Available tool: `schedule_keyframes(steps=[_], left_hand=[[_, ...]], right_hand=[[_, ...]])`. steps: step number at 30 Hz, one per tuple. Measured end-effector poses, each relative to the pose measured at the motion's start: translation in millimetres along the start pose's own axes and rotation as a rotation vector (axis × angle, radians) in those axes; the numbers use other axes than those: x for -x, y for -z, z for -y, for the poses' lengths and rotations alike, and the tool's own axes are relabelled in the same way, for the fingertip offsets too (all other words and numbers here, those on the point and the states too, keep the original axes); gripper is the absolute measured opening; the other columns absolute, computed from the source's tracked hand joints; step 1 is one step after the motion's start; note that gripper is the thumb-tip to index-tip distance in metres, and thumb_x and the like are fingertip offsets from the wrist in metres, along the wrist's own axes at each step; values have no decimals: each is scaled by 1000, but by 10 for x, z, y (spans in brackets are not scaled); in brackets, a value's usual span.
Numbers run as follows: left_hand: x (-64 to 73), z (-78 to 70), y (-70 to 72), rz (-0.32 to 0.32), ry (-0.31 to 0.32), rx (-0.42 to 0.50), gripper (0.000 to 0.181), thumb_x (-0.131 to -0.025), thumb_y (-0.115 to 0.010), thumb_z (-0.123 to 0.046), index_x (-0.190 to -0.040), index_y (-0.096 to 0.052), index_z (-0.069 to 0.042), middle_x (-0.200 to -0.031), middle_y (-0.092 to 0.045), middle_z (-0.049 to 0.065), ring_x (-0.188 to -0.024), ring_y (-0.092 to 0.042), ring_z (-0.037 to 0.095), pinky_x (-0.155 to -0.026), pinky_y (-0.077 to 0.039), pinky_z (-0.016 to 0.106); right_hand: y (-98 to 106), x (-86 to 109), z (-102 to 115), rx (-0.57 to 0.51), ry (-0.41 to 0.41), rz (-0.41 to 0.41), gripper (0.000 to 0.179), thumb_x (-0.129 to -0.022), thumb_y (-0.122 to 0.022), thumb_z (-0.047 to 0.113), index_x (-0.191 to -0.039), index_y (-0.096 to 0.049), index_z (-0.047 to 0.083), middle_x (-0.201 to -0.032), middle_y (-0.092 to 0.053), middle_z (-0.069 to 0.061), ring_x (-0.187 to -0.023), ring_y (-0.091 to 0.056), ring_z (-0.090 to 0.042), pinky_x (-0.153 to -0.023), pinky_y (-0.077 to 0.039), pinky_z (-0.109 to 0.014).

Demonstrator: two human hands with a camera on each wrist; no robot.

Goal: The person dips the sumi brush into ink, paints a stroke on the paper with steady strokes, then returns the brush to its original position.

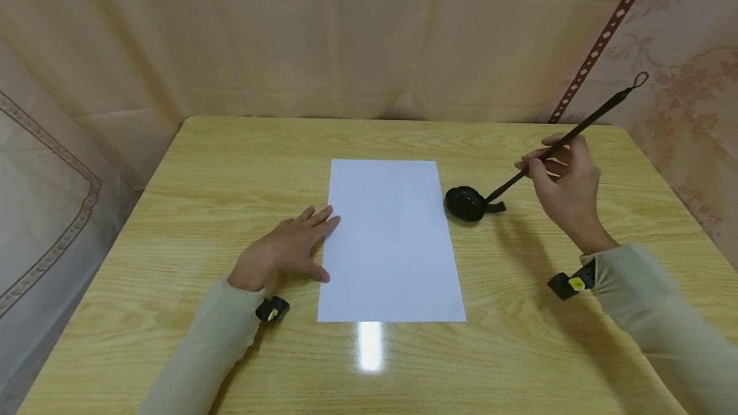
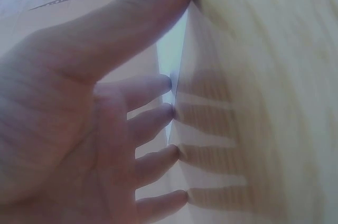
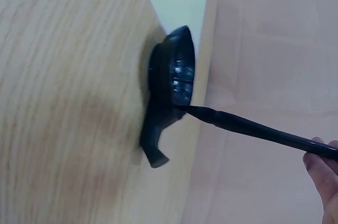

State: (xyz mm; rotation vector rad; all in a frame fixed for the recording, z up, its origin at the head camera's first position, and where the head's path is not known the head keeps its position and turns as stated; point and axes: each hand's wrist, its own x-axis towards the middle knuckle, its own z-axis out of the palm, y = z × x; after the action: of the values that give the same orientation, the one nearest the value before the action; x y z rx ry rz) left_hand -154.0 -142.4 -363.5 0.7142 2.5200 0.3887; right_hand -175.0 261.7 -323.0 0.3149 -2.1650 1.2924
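Observation:
A white sheet of paper [image 1: 389, 242] lies on the wooden table, and my left hand [image 1: 285, 252] rests at its left edge with fingers spread. In the left wrist view, the fingertips [image 2: 158, 113] touch down along that edge. To the right of the sheet sits a small black ink dish [image 1: 464, 204] with a short stem-like handle. My right hand [image 1: 567, 187] pinches a dark writing brush [image 1: 576, 130], slanted, with a cord loop at its upper end. In the right wrist view the tip of the brush [image 3: 237, 123] meets the rim of the ink dish [image 3: 179, 71].
The wooden table [image 1: 202, 165] carries the sheet and the dish. A pale curtain [image 1: 317, 37] hangs behind its far edge, and patterned cloth [image 1: 692, 82] hangs at the right. A camera is strapped to each wrist.

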Motion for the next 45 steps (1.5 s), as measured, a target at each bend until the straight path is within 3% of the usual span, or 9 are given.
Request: schedule_keyframes(steps=[6, 10, 22, 26, 31, 41, 45], left_hand=[[-6, 7, -1, 7, -11, 5, 99, -79, -76, -37, -153, -17, -10, -161, -5, 10, -147, -1, 40, -113, -12, 62], [-9, 10, 8, 5, -5, -3, 100, -79, -77, -37, -154, -16, -11, -161, -5, 10, -147, -1, 39, -114, -12, 62], [27, 32, 1, 3, -7, -3, 99, -79, -76, -37, -153, -18, -9, -161, -7, 12, -146, -4, 41, -113, -13, 63], [49, 55, 16, -5, -10, -3, 98, -79, -76, -38, -153, -18, -9, -161, -7, 12, -146, -3, 41, -113, -13, 63], [73, 54, 22, -11, -7, 7, 99, -78, -77, -37, -153, -18, -10, -161, -6, 11, -146, -2, 40, -113, -12, 62], [63, 70, 20, -18, -12, -1, 98, -79, -76, -38, -153, -19, -9, -161, -8, 12, -146, -5, 42, -112, -14, 63], [66, 66, 12, -14, -4, 5, 99, -78, -77, -38, -153, -19, -10, -161, -7, 11, -146, -4, 41, -113, -13, 63]], right_hand=[[19, 10, 32, 64, -26, -4, 28, -90, -54, -2, -109, -53, 18, -84, -63, 22, -72, -65, 10, -68, -49, -5], [7, -25, 42, 59, 7, -27, 23, -89, -57, -2, -110, -55, 9, -85, -64, 20, -72, -65, 9, -67, -50, -6], [-20, 23, -103, 55, -13, -62, 32, -85, -67, -1, -107, -52, 17, -83, -60, 19, -72, -62, 7, -64, -51, -8], [-7, -6, -63, 52, 1, -77, 30, -86, -66, 0, -110, -53, 12, -85, -60, 17, -74, -63, 7, -65, -51, -8], [-53, -40, -25, 60, 15, -55, 29, -86, -65, 1, -112, -53, 6, -88, -59, 18, -77, -63, 9, -67, -50, -7], [-43, -44, -2, 39, 6, -46, 27, -87, -64, 2, -108, -54, 17, -89, -61, 18, -77, -63, 8, -67, -50, -7], [-60, -43, 4, 52, 5, -25, 28, -87, -63, 0, -110, -55, 14, -89, -61, 21, -77, -63, 9, -67, -50, -7]])
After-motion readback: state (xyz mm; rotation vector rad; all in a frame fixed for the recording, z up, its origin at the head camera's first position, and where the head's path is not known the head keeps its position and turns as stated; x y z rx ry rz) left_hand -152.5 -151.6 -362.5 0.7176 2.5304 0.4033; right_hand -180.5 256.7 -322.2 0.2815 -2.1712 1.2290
